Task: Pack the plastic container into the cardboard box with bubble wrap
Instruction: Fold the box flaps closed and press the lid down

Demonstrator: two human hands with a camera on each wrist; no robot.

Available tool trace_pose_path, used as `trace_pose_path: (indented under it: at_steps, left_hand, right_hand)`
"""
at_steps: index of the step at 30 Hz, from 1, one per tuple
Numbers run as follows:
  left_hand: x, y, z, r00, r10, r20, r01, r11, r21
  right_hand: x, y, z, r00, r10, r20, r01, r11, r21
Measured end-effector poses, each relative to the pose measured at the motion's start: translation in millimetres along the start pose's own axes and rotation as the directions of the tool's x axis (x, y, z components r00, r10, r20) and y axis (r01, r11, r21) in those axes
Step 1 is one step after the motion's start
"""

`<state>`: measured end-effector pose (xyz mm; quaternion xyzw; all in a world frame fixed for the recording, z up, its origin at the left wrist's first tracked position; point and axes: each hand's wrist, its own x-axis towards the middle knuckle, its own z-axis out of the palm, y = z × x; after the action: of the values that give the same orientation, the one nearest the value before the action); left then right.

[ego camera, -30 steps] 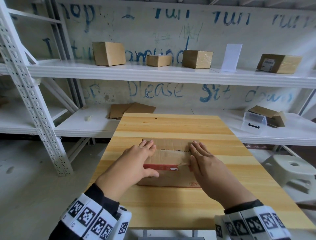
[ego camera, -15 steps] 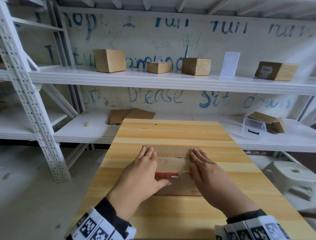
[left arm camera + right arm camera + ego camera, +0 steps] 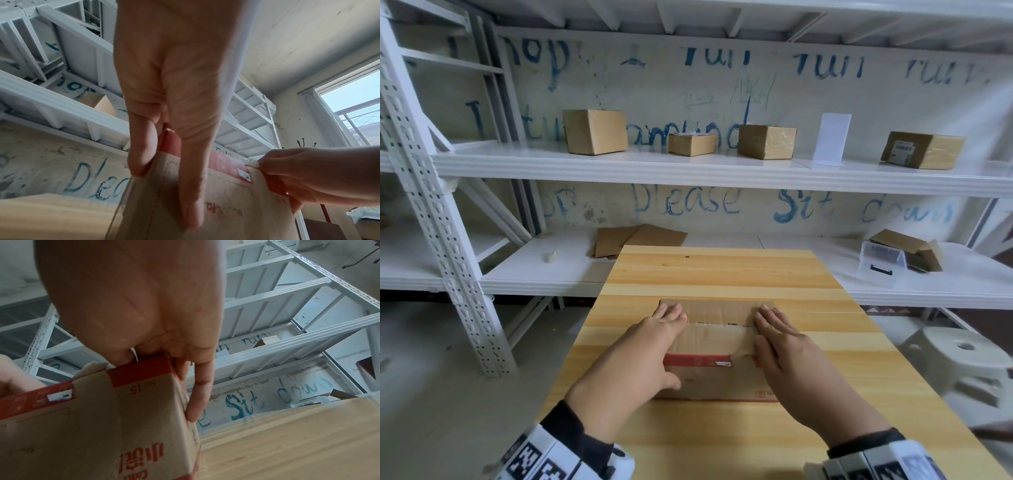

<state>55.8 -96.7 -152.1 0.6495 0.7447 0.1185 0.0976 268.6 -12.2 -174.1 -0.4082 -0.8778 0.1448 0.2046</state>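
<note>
My left hand (image 3: 650, 349) and right hand (image 3: 784, 346) stay flat, fingers straight, pressing the brown cardboard box with red stripe (image 3: 714, 337) on the wooden table (image 3: 722, 274); box slid slightly away. Clear plastic container (image 3: 880, 267) sits unpacked on the shelf.

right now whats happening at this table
A person stands at a wooden table with both hands on a cardboard box that has a red band. The left hand presses flat on the box's left side with its thumb against the front face, and the right hand lies flat along the right side. The top flaps look folded shut. What is inside cannot be seen. A clear plastic container sits on the lower shelf behind, to the right.
</note>
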Motion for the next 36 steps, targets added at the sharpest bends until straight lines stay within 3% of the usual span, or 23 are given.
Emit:
trace_pose_path:
  at_steps: [10,36]
  left_hand:
    - [0.9,-7.8,0.0,1.0,0.027,-0.013,-0.028,0.997,-0.074]
    - [-5.5,-1.4,-2.0,0.999,-0.004,-0.045,0.0,0.997,-0.075]
  right_hand:
    - [0.2,-2.4,-0.8,1.0,0.023,0.011,-0.023,0.999,0.036]
    - [0.1,-5.6,-2.0,0.999,0.032,0.039,-0.031,0.999,-0.019]
